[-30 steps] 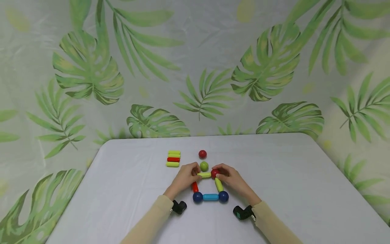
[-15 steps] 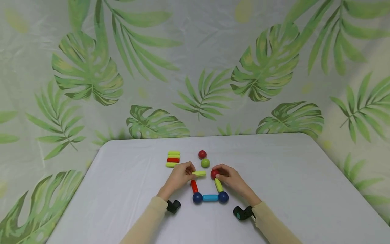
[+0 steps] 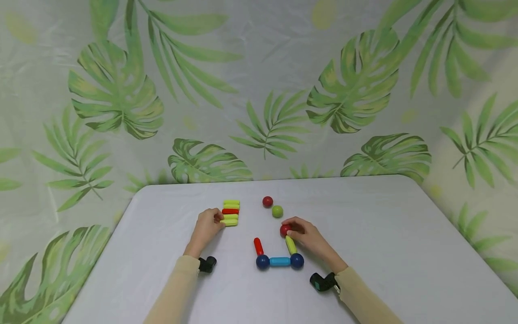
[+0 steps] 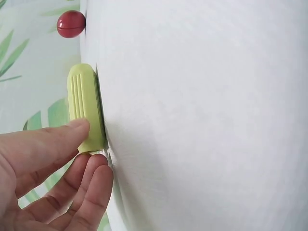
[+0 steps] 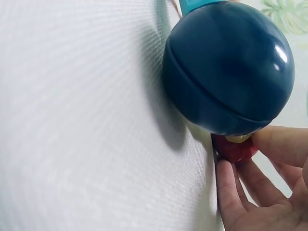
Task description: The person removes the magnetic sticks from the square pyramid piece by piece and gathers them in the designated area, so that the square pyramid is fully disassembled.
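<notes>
Left hand [image 3: 205, 228] pinches a yellow stick [image 3: 231, 222]; right hand [image 3: 306, 235] grips the nearer red ball [image 3: 284, 231], well inside the worktop [image 3: 356, 225]'s side edges.

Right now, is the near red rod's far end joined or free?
Free: in the head view, no ball or rod meets the red rod there.
</notes>
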`<state>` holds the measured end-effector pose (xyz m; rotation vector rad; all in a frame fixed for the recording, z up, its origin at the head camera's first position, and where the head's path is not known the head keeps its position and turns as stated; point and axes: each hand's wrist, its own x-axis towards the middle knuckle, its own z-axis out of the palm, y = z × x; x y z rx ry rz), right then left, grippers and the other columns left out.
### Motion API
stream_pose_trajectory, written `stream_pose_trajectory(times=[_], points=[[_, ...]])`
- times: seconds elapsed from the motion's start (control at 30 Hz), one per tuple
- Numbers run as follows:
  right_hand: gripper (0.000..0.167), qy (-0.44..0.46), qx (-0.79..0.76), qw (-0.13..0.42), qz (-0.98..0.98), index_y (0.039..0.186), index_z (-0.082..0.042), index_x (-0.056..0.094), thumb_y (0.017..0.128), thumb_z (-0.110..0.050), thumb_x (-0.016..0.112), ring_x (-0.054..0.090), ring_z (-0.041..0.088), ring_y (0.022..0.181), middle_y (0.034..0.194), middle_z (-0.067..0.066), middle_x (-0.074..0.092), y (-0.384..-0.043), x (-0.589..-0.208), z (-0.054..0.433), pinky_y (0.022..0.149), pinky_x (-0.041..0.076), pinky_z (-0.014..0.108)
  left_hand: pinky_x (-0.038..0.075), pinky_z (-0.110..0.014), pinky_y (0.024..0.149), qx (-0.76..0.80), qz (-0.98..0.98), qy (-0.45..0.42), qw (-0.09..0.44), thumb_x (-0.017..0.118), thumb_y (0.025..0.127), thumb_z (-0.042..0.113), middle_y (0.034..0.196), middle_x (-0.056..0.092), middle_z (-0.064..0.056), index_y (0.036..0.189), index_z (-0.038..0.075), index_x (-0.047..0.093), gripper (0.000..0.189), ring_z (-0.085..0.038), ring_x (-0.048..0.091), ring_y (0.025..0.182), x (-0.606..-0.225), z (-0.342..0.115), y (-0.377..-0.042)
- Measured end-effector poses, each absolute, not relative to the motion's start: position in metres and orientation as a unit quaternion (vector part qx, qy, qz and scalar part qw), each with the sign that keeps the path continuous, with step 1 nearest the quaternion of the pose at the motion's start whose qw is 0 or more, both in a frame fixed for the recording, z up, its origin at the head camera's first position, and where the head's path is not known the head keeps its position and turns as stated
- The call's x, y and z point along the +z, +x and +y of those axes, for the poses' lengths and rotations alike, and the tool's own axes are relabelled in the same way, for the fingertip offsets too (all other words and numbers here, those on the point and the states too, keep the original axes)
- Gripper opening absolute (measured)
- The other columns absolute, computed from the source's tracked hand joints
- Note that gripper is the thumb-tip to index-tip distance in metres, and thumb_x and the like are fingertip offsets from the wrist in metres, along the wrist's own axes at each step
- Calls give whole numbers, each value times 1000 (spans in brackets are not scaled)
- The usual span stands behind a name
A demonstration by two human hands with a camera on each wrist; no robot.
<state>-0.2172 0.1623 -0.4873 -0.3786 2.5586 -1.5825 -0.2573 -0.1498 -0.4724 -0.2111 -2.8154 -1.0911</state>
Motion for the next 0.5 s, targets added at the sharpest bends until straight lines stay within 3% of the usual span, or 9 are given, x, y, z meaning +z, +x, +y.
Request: stream_pose_trajectory(times=[0.2, 0.3, 0.37, 0.5], points=[[27, -127, -521, 57, 842, 121, -9, 61, 94, -7, 59, 54, 27, 110, 119, 7, 60, -218, -488, 162, 97, 43, 46, 50, -35, 71, -369, -925, -68, 61, 76, 76, -4, 84, 58, -8, 86, 1, 61, 18, -21, 57, 77, -471, -153, -256], [27, -124, -522, 58, 842, 121, -9, 62, 94, -7, 59, 54, 27, 110, 119, 6, 60, -218, -488, 162, 97, 43, 46, 50, -36, 74, -387, -914, -107, 60, 75, 77, -3, 88, 58, -9, 90, 2, 62, 19, -22, 58, 81, -468, -148, -250], [27, -120, -524, 60, 841, 121, -10, 62, 94, -6, 60, 54, 27, 111, 119, 6, 60, -218, -487, 162, 97, 42, 46, 50, -37, 77, -406, -899, -166, 26, 72, 81, -1, 94, 60, -9, 96, 2, 63, 18, -23, 59, 84, -466, -140, -243], [27, -124, -523, 57, 841, 121, -9, 61, 94, -6, 59, 54, 27, 110, 119, 7, 60, -219, -487, 163, 96, 43, 46, 49, -32, 80, -414, -853, -302, -95, 63, 91, 3, 109, 63, -7, 114, 4, 64, 23, -19, 57, 89, -470, -121, -230]])
